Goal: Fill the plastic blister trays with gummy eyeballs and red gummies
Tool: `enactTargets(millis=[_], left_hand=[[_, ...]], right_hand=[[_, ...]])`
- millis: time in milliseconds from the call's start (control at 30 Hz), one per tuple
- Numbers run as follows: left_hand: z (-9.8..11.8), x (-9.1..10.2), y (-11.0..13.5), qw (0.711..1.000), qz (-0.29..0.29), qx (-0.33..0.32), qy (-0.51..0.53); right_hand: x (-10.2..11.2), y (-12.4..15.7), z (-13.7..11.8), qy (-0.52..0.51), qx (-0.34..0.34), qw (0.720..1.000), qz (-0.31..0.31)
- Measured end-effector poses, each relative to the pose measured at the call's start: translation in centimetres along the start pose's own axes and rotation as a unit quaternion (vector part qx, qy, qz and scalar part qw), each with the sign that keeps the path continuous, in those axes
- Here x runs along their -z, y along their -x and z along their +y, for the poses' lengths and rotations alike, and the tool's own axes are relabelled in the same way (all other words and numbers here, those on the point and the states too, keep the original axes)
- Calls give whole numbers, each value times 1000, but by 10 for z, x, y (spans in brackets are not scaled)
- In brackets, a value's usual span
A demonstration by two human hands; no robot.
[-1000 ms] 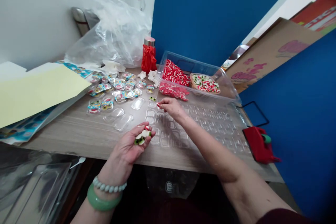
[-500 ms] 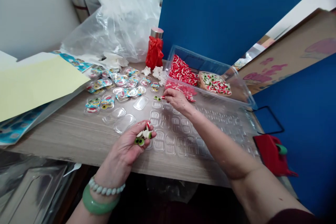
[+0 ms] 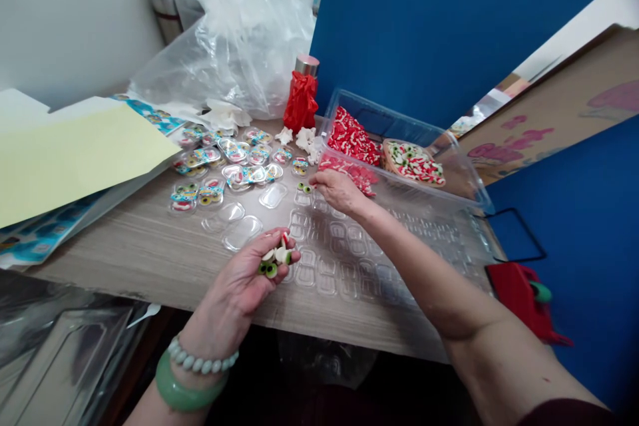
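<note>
My left hand is cupped palm up over the near edge of a clear blister tray, holding several green, white and red gummy candies. My right hand reaches to the tray's far left corner, fingers pinched at a pocket, next to a green eye candy lying in the tray. What the pinch holds is too small to make out.
A clear bin of red and white candies stands behind the tray. Sealed candy packs and loose clear shells lie left. Yellow paper, a plastic bag, a red flask and a red tape dispenser surround them.
My right hand has moved a little further along the tray's far edge. The left hand has kept still with its candies. The camera shifted slightly.
</note>
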State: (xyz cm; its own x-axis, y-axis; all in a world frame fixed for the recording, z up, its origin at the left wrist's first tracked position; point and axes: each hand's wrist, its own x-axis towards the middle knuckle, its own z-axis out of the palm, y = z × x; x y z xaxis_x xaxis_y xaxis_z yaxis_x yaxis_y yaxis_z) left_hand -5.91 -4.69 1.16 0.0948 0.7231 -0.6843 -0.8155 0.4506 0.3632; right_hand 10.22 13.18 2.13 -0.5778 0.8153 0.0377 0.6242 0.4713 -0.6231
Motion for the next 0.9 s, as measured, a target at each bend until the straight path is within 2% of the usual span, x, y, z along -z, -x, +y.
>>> enactTargets(millis=[100, 167, 233, 333, 433, 467, 500, 567, 633, 700, 767, 833, 900], left_hand=[[-2, 0, -1, 1000, -2, -2, -2], [-5, -1, -2, 1000, -7, -2, -2], [-7, -2, -3, 1000, -17, -1, -6], [-10, -5, -4, 999, -31, 1, -15], [-14, -10, -6, 998, -48, 7, -39], [-16, -11, -6, 997, -53, 7, -46], [-18, -13, -7, 997, -57, 7, -49], [-23, -15, -8, 997, -58, 15, -44], [-27, -18, -9, 998, -53, 32, -28], [-31, -21, -11, 998, -39, 44, -11], [-34, -24, -12, 998, -27, 51, 0], [-34, -26, -13, 998, -20, 52, 2], [-32, -27, -12, 999, -19, 45, -1]], right_hand=[[-2, 1, 5, 29, -12, 999, 16], [-3, 3, 6, -12, -45, 998, 49], [-3, 7, 3, -79, -51, 995, 45], [0, 25, -15, -154, -8, 987, -38], [1, 51, -40, -139, 72, 976, -151], [0, 61, -47, -117, 92, 975, -163], [-3, 69, -52, -95, 98, 978, -155], [-13, 84, -58, -77, 57, 991, -96], [-25, 95, -56, -133, -31, 990, -41], [-34, 101, -50, -217, -92, 972, -8], [-37, 99, -42, -240, -80, 966, 51], [-32, 86, -33, -166, -38, 979, 111], [-23, 64, -20, -57, -19, 991, 119]])
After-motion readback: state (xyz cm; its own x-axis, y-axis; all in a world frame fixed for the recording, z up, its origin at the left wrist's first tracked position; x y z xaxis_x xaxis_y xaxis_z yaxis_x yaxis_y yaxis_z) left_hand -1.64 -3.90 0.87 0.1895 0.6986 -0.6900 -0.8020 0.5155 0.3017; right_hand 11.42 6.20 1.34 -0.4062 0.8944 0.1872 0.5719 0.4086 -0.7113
